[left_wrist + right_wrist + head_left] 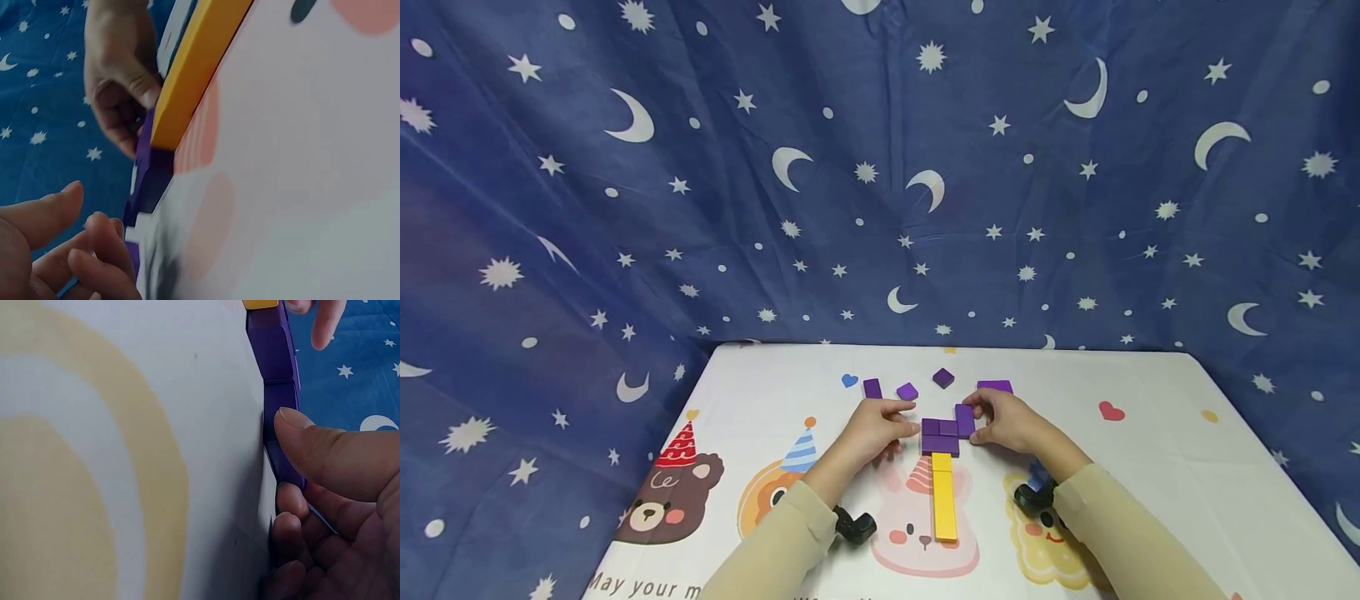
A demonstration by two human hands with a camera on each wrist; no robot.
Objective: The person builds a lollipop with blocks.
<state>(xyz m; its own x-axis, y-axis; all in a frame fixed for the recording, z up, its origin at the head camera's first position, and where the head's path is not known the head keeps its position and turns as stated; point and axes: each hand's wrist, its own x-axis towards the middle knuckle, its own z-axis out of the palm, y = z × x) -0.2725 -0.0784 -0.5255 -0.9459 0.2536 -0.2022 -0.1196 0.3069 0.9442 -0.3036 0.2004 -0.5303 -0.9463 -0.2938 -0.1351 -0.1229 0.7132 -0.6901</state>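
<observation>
In the head view, my right hand [1011,423] pinches an upright purple rectangular block [965,422] between thumb and fingers at its two ends. That block touches the right side of a purple cluster: two smaller pieces [939,427] over a wider purple block [940,447]. Below the cluster, yellow blocks [944,504] form a long vertical strip. Just left of the cluster is my left hand [872,429], its fingers loosely bent with nothing between them. In the right wrist view, the thumb [306,434] presses on the purple block [281,406].
Farther back on the table lie loose purple pieces: a rectangle [872,389], a lighter pentagon-like one [907,392], a dark diamond-like one [943,378] and a wide one [995,386]. A printed white cloth [1150,458] covers the table, and a starry blue curtain [880,250] hangs behind.
</observation>
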